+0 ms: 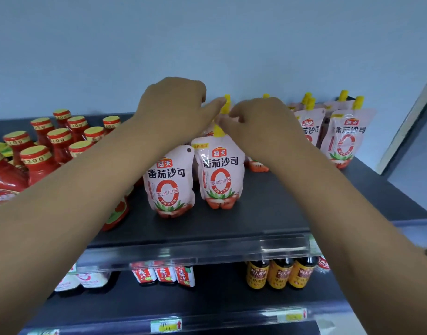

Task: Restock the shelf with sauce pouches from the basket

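Pale blue wall backed a dark top shelf, with both arms reaching in over its front edge.

The left hand had its fingers curled and its thumb extended to the yellow cap of a rear pouch. The right hand was just beside it, fingers curled at the neck under that same cap. Whether either hand actually gripped the pouch could not be told.

Directly below the two hands, two front pouches stood upright and close together: a left pouch under the left wrist and a right pouch whose yellow cap sat just beneath the right fingers. More pouches stood near the wall, well to the right of the right hand.

Bare shelf lay between the front pouches and the clear price rail, and also beneath the right forearm. Red sauce bottles crowded the space left of the left forearm.

Pouch labels read "海天", "番茄沙司" and "零添加酱" around a large red "0". The bottle caps bore what looked like "20g".

On the lower shelf, beneath the arms, were dark bottles with yellow labels and red-and-white packs; their writing was too small to read. A yellow price tag sat on the lowest rail.
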The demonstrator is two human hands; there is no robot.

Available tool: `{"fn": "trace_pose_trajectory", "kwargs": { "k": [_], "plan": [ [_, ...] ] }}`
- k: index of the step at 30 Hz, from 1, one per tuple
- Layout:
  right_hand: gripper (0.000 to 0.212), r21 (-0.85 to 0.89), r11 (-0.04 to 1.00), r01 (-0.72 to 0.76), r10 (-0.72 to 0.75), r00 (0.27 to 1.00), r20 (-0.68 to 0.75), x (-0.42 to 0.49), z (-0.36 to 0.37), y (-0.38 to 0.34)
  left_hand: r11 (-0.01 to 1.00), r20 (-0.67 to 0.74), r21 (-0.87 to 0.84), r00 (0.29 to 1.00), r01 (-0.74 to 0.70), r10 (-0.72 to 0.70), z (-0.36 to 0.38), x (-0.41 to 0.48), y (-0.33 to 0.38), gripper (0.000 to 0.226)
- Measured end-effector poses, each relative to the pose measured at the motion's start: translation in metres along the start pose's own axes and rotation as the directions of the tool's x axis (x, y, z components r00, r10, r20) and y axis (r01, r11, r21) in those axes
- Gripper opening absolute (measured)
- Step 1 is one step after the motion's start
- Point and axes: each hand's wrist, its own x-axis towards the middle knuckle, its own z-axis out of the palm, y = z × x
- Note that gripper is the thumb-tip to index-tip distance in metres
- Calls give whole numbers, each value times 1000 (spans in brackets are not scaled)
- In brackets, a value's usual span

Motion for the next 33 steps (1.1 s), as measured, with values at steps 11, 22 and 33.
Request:
{"fn": "trace_pose_trajectory", "kwargs": {
  "k": [11, 22, 33],
  "plan": [
    [76, -166, 927, -336, 278, 914, -296, -111, -56, 139, 963, -93, -191, 980, -190, 175, 10, -11, 188, 70],
    [84, -96, 468, -879, 709, 438, -553, -358, -178, 302, 437, -166, -739, 767, -513, 620, 46, -59, 503, 79],
    [70, -1, -8, -1000, 661, -5, -750, -579, -261, 342, -70, -372, -752, 336, -655, 865, 26, -204, 775, 82]
  ]
}}
